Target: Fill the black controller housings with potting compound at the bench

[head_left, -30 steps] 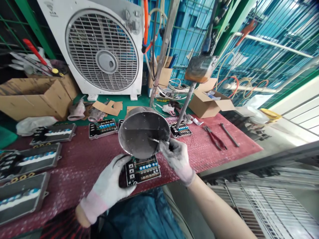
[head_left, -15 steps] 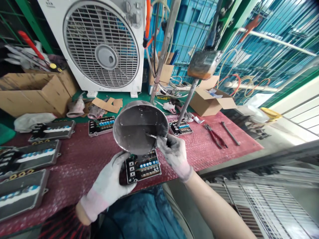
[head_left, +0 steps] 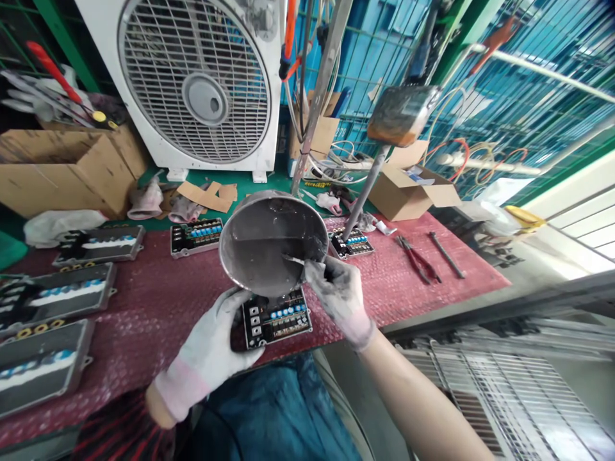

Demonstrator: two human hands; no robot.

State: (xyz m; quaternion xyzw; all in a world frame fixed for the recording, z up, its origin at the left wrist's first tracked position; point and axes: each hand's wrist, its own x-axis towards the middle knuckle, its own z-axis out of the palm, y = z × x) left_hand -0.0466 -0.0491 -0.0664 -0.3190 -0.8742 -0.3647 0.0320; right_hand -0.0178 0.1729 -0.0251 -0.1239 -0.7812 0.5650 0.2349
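Observation:
A metal bowl [head_left: 230,262] of dark grey liquid is tilted toward me above a circuit board in a metal case [head_left: 288,323], with blue components along it. My right hand [head_left: 339,291], in a stained white glove, is closed at the bowl's right rim and also grips a thin stick [head_left: 294,259] that dips into the liquid. Gloved as well, my left hand [head_left: 216,339] wraps around the left side of the case, thumb at its near edge. Its upper fingers lie close under the bowl's rim; whether they touch it I cannot tell.
Several filled cases [head_left: 43,365] line the left side of the red table covering [head_left: 158,307]. Another cased board [head_left: 196,237] lies behind. A mixer rod [head_left: 368,192] stands over a board at right. Pliers [head_left: 419,259], a metal bar [head_left: 446,255], a fan [head_left: 196,89] and cardboard boxes [head_left: 403,192] surround the work.
The view has shifted slightly. The bowl, both hands and the case keep nearly the same positions relative to each other.

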